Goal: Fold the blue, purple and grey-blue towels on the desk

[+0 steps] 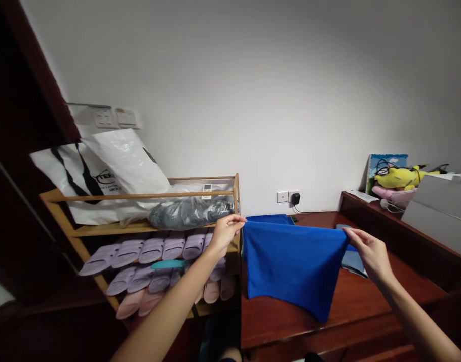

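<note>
Over one reddish-brown table (276, 322) hangs one blue cloth (291, 266), the two ends of its top edge pinched, one by the left hand (225, 234), one by the right hand (370, 251). Just behind it lies more blue fabric (270, 218), and beyond, two socket plates (282, 196) sit on the wall (253, 100), one bearing one black plug (296, 199)

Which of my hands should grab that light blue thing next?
Probably your right hand: it's nearer the light blue thing. Your left hand is farther off. Both pinch the raised blue cloth, so right would let go first.
</note>
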Demonstrator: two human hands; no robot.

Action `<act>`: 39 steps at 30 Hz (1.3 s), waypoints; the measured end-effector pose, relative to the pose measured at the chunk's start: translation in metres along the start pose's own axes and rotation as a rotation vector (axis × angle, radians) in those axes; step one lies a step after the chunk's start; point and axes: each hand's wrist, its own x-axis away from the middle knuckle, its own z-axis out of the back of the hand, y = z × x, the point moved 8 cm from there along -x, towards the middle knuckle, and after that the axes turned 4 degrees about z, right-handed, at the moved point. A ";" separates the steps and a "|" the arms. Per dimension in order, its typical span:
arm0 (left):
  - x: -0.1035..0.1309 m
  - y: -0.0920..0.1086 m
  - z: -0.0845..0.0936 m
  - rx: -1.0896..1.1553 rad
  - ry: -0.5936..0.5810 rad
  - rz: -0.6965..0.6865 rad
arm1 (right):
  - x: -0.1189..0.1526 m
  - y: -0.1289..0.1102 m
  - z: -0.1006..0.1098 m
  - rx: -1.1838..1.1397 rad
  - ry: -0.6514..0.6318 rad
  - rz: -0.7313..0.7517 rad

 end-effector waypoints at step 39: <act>0.050 0.066 -0.056 -0.789 -0.425 -0.565 | -0.027 -0.025 0.041 0.533 -0.007 0.355</act>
